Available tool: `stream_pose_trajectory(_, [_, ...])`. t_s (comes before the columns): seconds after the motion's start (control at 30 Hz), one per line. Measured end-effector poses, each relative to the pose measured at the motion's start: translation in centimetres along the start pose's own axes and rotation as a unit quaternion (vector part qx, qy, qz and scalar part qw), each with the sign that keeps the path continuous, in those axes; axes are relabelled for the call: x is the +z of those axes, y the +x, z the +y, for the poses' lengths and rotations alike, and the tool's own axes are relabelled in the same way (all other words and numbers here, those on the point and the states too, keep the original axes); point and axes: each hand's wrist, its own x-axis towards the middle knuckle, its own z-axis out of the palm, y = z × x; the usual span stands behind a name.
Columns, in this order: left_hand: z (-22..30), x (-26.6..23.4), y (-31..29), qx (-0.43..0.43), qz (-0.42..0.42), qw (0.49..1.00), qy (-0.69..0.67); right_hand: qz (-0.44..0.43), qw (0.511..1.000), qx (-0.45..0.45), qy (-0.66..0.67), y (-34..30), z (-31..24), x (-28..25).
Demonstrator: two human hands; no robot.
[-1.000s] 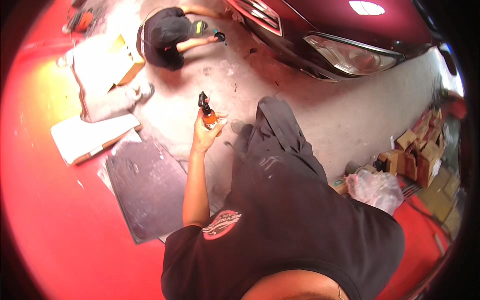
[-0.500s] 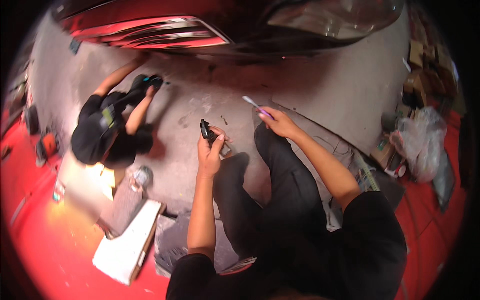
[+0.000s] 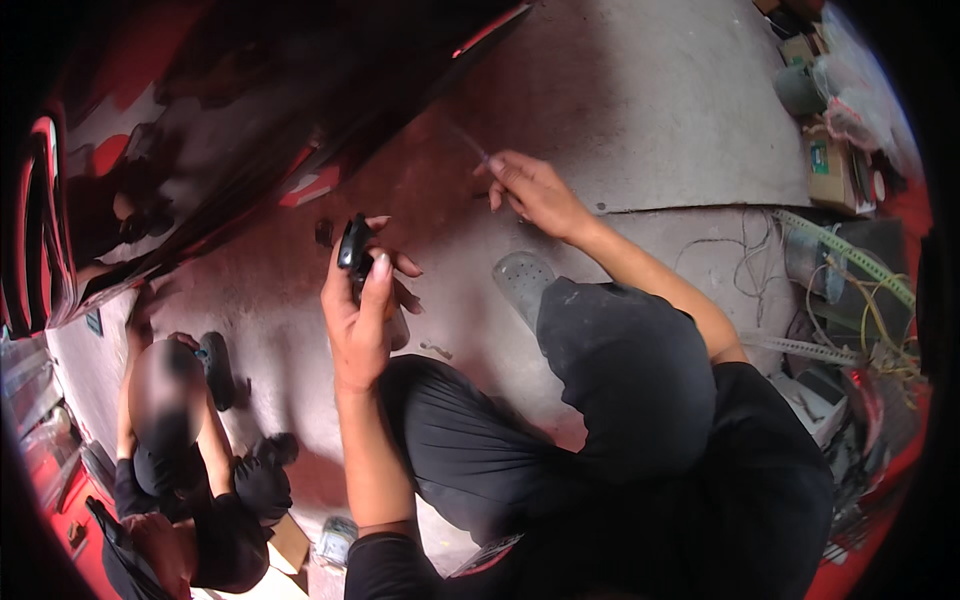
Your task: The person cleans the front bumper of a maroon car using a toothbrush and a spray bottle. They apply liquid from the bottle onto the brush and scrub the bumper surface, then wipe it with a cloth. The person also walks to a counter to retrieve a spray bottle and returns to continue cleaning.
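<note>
My left hand [image 3: 355, 325] is closed around a small spray bottle [image 3: 353, 245] with a black trigger head. Some of the fingers stick out past it, and the palm hides most of the bottle's body. To the right and slightly farther away, my right hand [image 3: 540, 195] pinches a thin brush [image 3: 484, 157] with a purple handle, like a toothbrush; motion blurs its far end. Ahead and to the left is the dark, glossy front of a car [image 3: 250, 140], and both hands are apart from it.
A co-worker in black [image 3: 185, 490] crouches at the lower left, near the car. A cardboard box [image 3: 838, 175] and a plastic bag [image 3: 850, 80] stand at the far right. Cables [image 3: 745, 250] and a perforated strip [image 3: 850, 250] lie on the right. My shoe [image 3: 522, 285] rests on the concrete floor.
My view has swung, so the car now fills the upper left and the co-worker appears lower left. Both hands are farther forward, nearer the car, with the same things in them.
</note>
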Motion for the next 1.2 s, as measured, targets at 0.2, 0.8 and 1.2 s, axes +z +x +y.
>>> stream_pose_trajectory(0.2, [-0.9, 2.4, 0.9, 0.029, -0.054, 0.987, 0.147, -0.041, 0.993, 0.055, 0.096, -3.7, -4.9, -2.6])
stream_pose_trajectory(0.8, [18.9, 3.4, -4.0, 0.092, -0.126, 0.931, 0.329, -0.283, 0.948, -0.023, -0.143, 0.7, -11.8, -12.3])
stream_pose_trajectory(1.2, [-0.9, 5.2, -0.8, 0.126, -0.057, 0.974, 0.182, -0.223, 0.975, 0.016, 0.007, -8.5, -11.9, -5.3])
